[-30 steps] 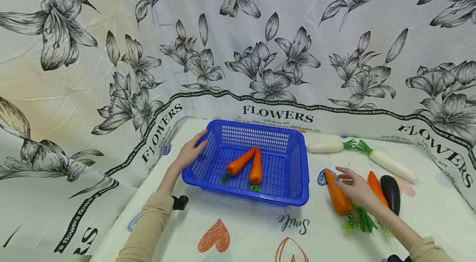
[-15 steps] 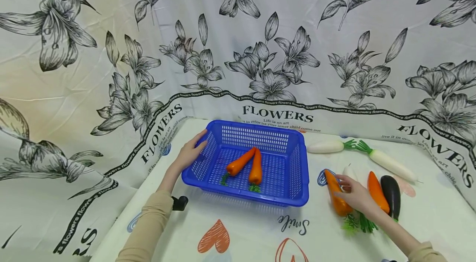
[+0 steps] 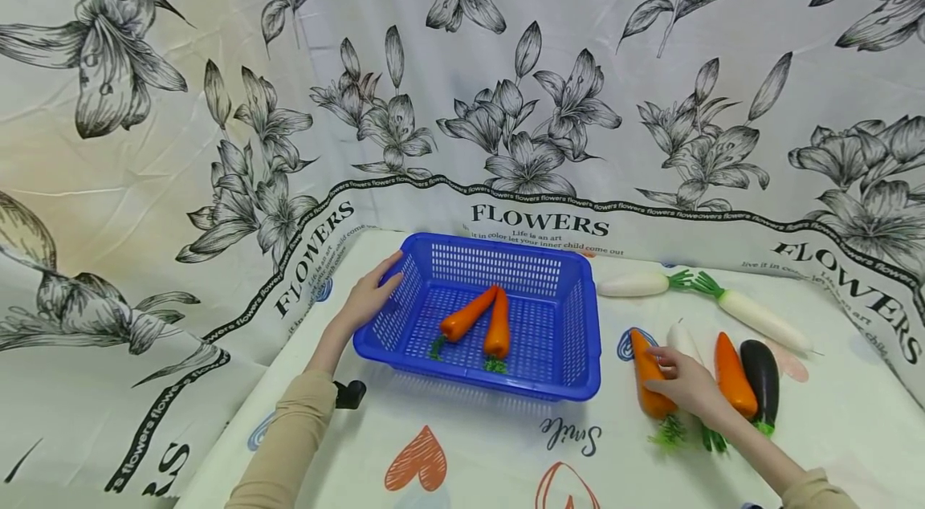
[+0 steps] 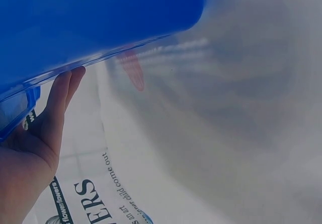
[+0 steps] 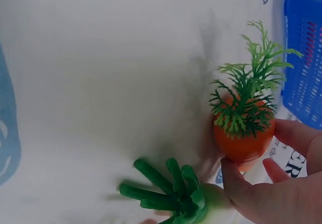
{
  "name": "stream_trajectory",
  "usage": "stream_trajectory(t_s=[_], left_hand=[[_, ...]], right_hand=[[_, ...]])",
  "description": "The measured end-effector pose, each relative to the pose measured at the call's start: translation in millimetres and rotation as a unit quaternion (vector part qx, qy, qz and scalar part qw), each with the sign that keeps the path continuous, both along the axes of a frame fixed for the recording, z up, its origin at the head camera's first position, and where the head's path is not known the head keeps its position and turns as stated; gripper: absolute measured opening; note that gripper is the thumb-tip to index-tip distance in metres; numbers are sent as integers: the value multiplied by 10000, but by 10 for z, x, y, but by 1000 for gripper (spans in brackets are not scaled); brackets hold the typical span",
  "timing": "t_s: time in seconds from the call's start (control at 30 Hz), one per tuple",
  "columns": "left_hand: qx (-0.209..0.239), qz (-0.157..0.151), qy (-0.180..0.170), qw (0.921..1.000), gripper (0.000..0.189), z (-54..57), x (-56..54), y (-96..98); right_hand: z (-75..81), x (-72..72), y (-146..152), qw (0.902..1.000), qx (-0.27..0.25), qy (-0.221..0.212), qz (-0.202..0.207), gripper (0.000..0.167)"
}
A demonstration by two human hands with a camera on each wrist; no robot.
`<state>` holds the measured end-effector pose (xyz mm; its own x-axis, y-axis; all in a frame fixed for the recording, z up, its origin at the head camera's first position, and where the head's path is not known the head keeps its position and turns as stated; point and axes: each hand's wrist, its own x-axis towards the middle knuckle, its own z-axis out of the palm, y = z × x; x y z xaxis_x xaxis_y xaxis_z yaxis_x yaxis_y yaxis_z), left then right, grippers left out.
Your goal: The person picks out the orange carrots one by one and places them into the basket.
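A blue plastic basket (image 3: 477,384) stands on the table with two orange carrots (image 3: 497,332) inside. My left hand (image 3: 370,299) holds its left rim, thumb towards the inside; in the left wrist view the fingers (image 4: 59,95) reach up against the rim. To the basket's right, my right hand (image 3: 690,384) pinches another carrot (image 3: 648,380) between thumb and fingers. The right wrist view shows this carrot's leafy top (image 5: 246,108) facing the camera. Close beside it lies a white radish (image 3: 682,339), partly covered by the right hand, its green stalks (image 5: 176,194) showing.
Right of the right hand, a further carrot (image 3: 733,376) lies beside a dark eggplant (image 3: 760,380). Two white radishes, one near the basket (image 3: 632,285) and one farther right (image 3: 762,320), lie at the back. A flower-printed cloth (image 3: 462,132) hangs behind the table.
My right hand has moved down onto the carrot and now pinches it; the carrot has shifted slightly, uncovering more of the radish. The left hand and basket have stayed still.
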<state>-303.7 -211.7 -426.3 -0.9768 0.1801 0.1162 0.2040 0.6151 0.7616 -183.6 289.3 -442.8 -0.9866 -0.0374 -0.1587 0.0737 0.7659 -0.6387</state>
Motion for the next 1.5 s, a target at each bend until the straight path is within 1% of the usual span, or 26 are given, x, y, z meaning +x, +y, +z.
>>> stream_trajectory(t_s=[0.13, 0.33, 0.57, 0.77, 1.07, 1.5], left_hand=[[16, 2, 11, 10000, 53, 0, -6, -9], [-3, -16, 8, 10000, 53, -4, -15, -5], [24, -28, -14, 10000, 53, -2, -11, 4], [16, -29, -19, 10000, 53, -5, -7, -5], [40, -22, -34, 10000, 52, -16, -11, -2], [64, -63, -23, 10000, 54, -2, -1, 0]], right_hand=[[-8, -9, -32, 9999, -23, -64, -102, 55], [-65, -29, -63, 9994, -112, -231, -226, 60], [-91, -29, -84, 9991, -167, -165, -362, 64], [-126, -10, -92, 9981, -347, -134, -491, 65], [-139, -14, -94, 9969, -423, -248, -620, 68], [-133, -4, -102, 9953, -533, -325, -745, 68]])
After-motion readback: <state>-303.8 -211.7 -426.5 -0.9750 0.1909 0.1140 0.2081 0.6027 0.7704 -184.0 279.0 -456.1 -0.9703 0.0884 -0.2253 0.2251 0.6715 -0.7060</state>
